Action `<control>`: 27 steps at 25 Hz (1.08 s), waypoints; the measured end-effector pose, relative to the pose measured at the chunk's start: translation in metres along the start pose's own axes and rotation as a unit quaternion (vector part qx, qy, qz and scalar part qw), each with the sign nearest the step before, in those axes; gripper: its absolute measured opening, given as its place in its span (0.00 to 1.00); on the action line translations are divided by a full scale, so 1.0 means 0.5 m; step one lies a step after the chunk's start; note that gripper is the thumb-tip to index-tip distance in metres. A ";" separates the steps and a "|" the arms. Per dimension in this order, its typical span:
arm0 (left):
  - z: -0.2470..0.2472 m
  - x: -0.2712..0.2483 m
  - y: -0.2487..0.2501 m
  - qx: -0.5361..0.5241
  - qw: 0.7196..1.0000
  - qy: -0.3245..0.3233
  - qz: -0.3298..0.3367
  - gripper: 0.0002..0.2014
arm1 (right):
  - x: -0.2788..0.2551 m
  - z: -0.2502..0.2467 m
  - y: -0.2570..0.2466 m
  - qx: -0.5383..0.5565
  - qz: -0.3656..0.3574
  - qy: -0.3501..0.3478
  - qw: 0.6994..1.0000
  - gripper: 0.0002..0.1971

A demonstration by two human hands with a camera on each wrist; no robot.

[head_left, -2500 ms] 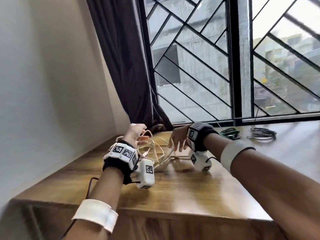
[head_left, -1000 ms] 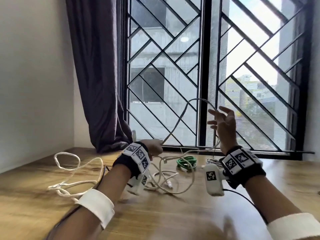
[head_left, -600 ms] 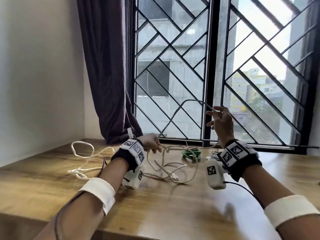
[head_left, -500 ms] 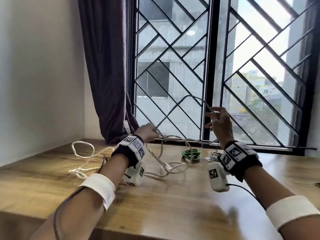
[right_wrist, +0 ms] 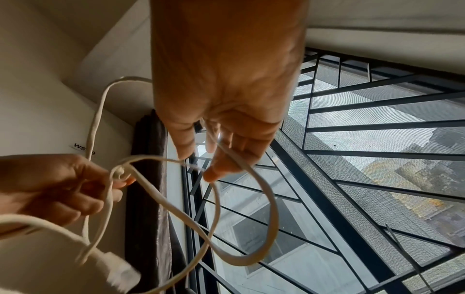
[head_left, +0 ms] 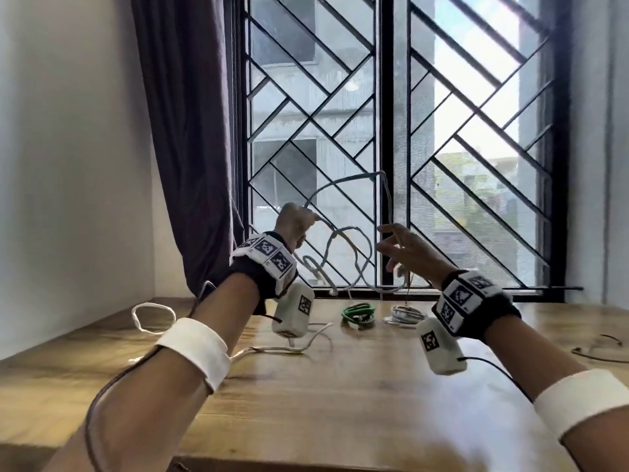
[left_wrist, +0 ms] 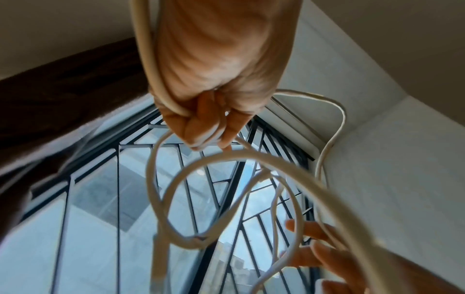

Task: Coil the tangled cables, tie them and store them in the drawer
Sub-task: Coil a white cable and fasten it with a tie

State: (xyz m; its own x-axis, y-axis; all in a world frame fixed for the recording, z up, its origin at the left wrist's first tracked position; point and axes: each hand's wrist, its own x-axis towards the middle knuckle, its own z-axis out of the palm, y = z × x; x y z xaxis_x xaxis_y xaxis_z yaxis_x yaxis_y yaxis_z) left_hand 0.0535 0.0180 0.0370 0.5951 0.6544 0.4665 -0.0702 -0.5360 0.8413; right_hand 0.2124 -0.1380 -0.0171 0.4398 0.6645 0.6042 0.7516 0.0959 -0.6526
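Observation:
A white cable [head_left: 354, 233] hangs in loose loops in the air between my two hands, in front of the window. My left hand [head_left: 294, 223] is raised in a fist round one part of it; the left wrist view shows the fingers [left_wrist: 206, 129] curled over the strand and loops [left_wrist: 226, 157] below. My right hand [head_left: 391, 240] holds another part, and the cable [right_wrist: 251, 175] runs between its thumb and fingers [right_wrist: 216, 171]. An arch of cable [head_left: 354, 178] stands above both hands. The cable's tail [head_left: 296, 349] trails on the wooden table [head_left: 340, 403].
A green coil [head_left: 359, 313] and a grey coil [head_left: 405, 313] lie at the table's far edge under the window grille. Another white loop [head_left: 153, 315] lies at the far left by the wall and curtain. A thin black cable [head_left: 599, 349] lies at the right.
My left hand has risen from near the table to the height of my right hand, lifting the white cable with it. Most of the tangle now hangs in the air.

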 end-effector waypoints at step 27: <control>0.169 -0.065 -0.096 -0.042 0.972 -0.201 -0.117 0.07 | -0.077 -0.135 0.085 -0.400 0.293 -0.248 0.832 0.47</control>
State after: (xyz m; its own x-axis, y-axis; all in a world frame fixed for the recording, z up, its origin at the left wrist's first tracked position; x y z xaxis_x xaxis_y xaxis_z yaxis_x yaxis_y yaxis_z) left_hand 0.1052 -0.0223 -0.0417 0.8664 0.4822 0.1297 0.0499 -0.3420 0.9384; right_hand 0.2603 -0.2095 -0.0373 0.7384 0.6664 -0.1031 0.6532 -0.7448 -0.1361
